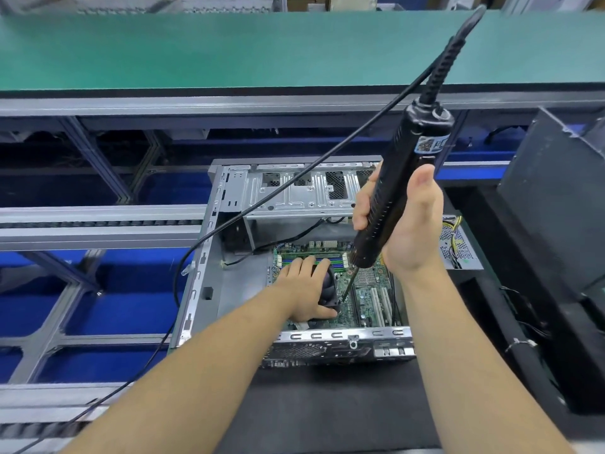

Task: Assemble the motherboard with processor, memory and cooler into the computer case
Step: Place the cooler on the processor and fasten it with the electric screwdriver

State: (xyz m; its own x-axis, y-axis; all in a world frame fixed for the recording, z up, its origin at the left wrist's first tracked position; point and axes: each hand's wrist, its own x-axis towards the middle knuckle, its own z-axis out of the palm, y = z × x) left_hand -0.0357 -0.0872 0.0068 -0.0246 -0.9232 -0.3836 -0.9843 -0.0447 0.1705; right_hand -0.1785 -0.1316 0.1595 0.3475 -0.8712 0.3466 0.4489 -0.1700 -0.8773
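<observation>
While the left hand (306, 286) hides the cooler (328, 286), right fingers (361, 208) grip the screwdriver (397, 188).

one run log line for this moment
step: screwing cooler | left hand: rests on cooler | right hand: grips screwdriver, bit at cooler's corner | motherboard: in case

Open case (209, 290) top gives access from above. Left hand (306, 291) covers cooler (329, 290) mid-board; screwdriver (393, 204) in right hand (411, 224) slants in from 1 o'clock, its bit just beside the cooler's corner. Drive cage (294, 191) blocks 12 o'clock. Bare case floor at 9 o'clock is free, with the power cable (183, 267) draped over that wall. Expansion slots (376, 306) at 4 o'clock uncovered. Black box (556, 191) stands at 2 o'clock outside.
</observation>
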